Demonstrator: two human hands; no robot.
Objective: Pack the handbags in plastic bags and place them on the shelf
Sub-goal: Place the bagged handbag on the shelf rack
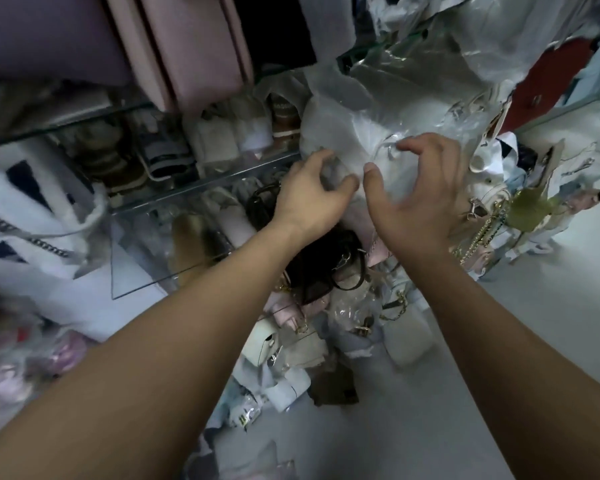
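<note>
Shelves (205, 174); left grip (309, 195), right grip (416, 199) seemingly clutch bag (343, 133).

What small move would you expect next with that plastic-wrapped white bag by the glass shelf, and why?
Probably nudging the bagged white handbag further onto the glass shelf: the left hand pinches its plastic, the right hand curls over it, and it seems to sit only at the shelf's edge.
</note>
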